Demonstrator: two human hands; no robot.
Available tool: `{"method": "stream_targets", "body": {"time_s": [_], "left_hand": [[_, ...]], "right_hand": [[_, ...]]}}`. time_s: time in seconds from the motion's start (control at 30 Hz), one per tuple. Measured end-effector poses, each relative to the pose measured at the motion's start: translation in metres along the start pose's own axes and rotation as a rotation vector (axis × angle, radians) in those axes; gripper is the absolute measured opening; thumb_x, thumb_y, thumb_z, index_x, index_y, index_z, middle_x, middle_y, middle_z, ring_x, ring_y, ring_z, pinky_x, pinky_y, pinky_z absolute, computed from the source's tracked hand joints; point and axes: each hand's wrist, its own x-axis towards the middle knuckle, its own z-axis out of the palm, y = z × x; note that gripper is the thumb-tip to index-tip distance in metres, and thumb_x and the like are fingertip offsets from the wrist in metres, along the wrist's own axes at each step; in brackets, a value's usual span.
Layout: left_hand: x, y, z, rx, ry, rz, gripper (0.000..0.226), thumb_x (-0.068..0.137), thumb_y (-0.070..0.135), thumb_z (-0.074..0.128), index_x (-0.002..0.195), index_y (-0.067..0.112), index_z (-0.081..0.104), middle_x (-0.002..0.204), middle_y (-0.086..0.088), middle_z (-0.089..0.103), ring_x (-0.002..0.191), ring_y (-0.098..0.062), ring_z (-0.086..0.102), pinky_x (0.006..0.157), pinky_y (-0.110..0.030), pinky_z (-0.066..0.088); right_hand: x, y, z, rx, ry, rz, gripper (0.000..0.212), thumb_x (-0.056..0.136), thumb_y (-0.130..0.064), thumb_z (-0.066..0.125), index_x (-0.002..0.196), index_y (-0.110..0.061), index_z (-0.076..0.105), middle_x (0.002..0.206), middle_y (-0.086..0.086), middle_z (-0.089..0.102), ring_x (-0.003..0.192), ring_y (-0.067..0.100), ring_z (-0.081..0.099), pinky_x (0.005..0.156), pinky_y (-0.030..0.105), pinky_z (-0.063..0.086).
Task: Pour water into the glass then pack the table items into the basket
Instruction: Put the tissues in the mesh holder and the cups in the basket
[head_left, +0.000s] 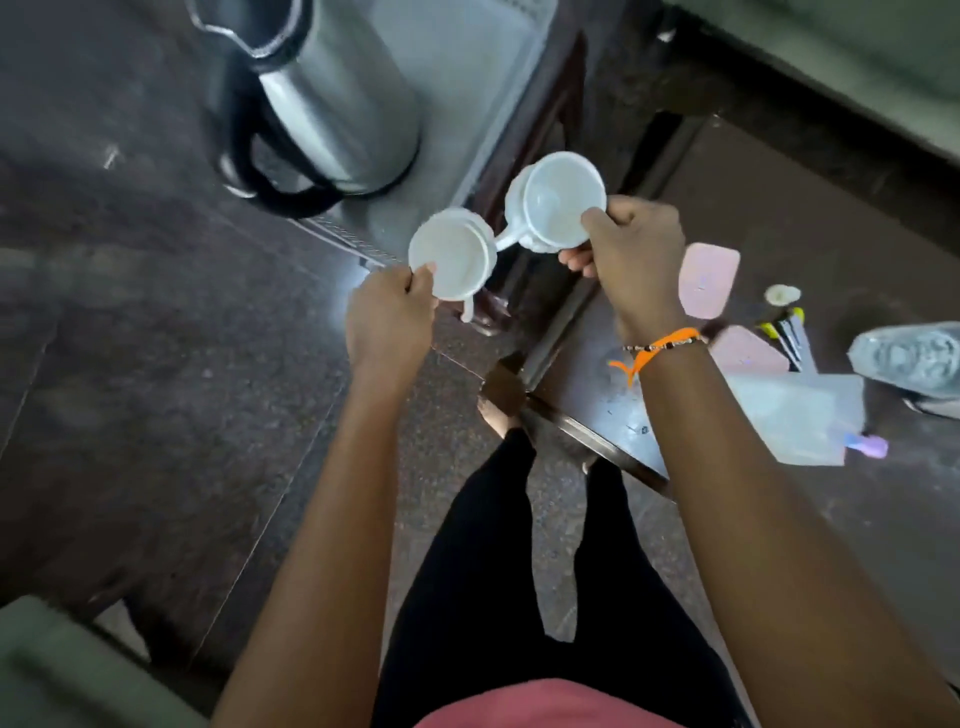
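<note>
Two white cups held | left hand (389, 322) fingers pinch left cup (452, 254) | right hand (631, 254) fingers pinch right cup (558, 202)

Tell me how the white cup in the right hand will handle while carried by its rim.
The white handled cup looks rigid and glossy, so probably slippery. The right hand only pinches its rim, so that grip may let it swing. It is likely breakable if dropped.

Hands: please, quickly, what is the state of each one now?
Left hand: closed, pinching the rim of a white cup.
Right hand: closed, pinching the rim of another white cup.
</note>
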Motion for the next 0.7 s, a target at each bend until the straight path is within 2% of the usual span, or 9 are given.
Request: {"method": "stream_targets", "body": {"time_s": [0.1,0.17,0.23,0.33,0.43,0.5,0.63,0.7], "left_hand": [[0.045,-0.019,-0.039,0.158,0.021,-0.021,0.044,0.096,0.034,0.039,0.099,-0.001,0.066,0.103,-0.023,0.066,0.092,-0.035,0.056,0.072,-0.034,0.034],[0.074,-0.026,-0.053,0.245,-0.016,-0.021,0.043,0.097,0.032,0.037,0.107,0.0,0.062,0.115,-0.024,0.062,0.108,-0.04,0.055,0.079,-0.037,0.038],[0.099,-0.029,-0.06,0.321,-0.07,-0.002,0.042,0.098,0.029,0.035,0.113,-0.002,0.058,0.122,-0.025,0.058,0.114,-0.041,0.053,0.086,-0.039,0.04],[0.128,-0.027,-0.057,0.411,-0.16,0.01,0.04,0.099,0.026,0.034,0.12,-0.001,0.054,0.129,-0.023,0.055,0.12,-0.038,0.05,0.094,-0.04,0.041],[0.145,-0.027,-0.046,0.444,-0.227,0.026,0.039,0.099,0.027,0.036,0.124,0.003,0.053,0.132,-0.021,0.054,0.123,-0.038,0.049,0.096,-0.042,0.042],[0.152,-0.03,-0.038,0.454,-0.257,0.04,0.039,0.099,0.027,0.037,0.125,0.002,0.053,0.133,-0.021,0.054,0.123,-0.038,0.05,0.097,-0.041,0.042],[0.16,-0.037,-0.025,0.499,-0.283,0.036,0.039,0.098,0.027,0.039,0.125,0.002,0.053,0.133,-0.021,0.054,0.124,-0.037,0.049,0.098,-0.043,0.042],[0.164,-0.038,-0.019,0.518,-0.276,0.051,0.038,0.099,0.028,0.039,0.123,0.003,0.054,0.131,-0.02,0.055,0.123,-0.037,0.051,0.097,-0.044,0.043]], "right_hand": [[0.015,-0.027,0.055,-0.068,-0.022,-0.066,0.029,0.076,-0.007,0.047,0.05,-0.018,0.057,0.046,0.005,0.06,0.047,0.019,0.061,0.044,0.02,0.041],[0.03,-0.04,0.082,-0.126,-0.016,-0.097,0.028,0.075,-0.007,0.047,0.048,-0.014,0.052,0.045,0.007,0.059,0.048,0.02,0.064,0.047,0.027,0.045],[0.044,-0.049,0.104,-0.214,-0.017,-0.119,0.025,0.075,-0.009,0.048,0.05,-0.01,0.051,0.046,0.008,0.057,0.051,0.022,0.066,0.053,0.034,0.049],[0.063,-0.055,0.122,-0.346,-0.012,-0.131,0.028,0.077,-0.011,0.049,0.049,-0.013,0.048,0.049,0.005,0.055,0.064,0.028,0.071,0.063,0.04,0.055],[0.077,-0.056,0.131,-0.482,-0.02,-0.128,0.02,0.074,-0.013,0.048,0.065,-0.002,0.063,0.074,0.021,0.071,0.081,0.036,0.07,0.076,0.044,0.056],[0.084,-0.056,0.135,-0.571,-0.033,-0.129,0.025,0.073,-0.013,0.047,0.077,0.004,0.065,0.087,0.029,0.069,0.089,0.04,0.066,0.079,0.044,0.055],[0.091,-0.053,0.143,-0.685,-0.071,-0.14,0.02,0.075,-0.012,0.046,0.071,-0.003,0.065,0.093,0.027,0.069,0.094,0.04,0.066,0.081,0.043,0.055],[0.095,-0.049,0.147,-0.734,-0.069,-0.154,0.02,0.077,-0.012,0.048,0.079,-0.001,0.066,0.089,0.028,0.067,0.091,0.041,0.064,0.081,0.043,0.055]]}}
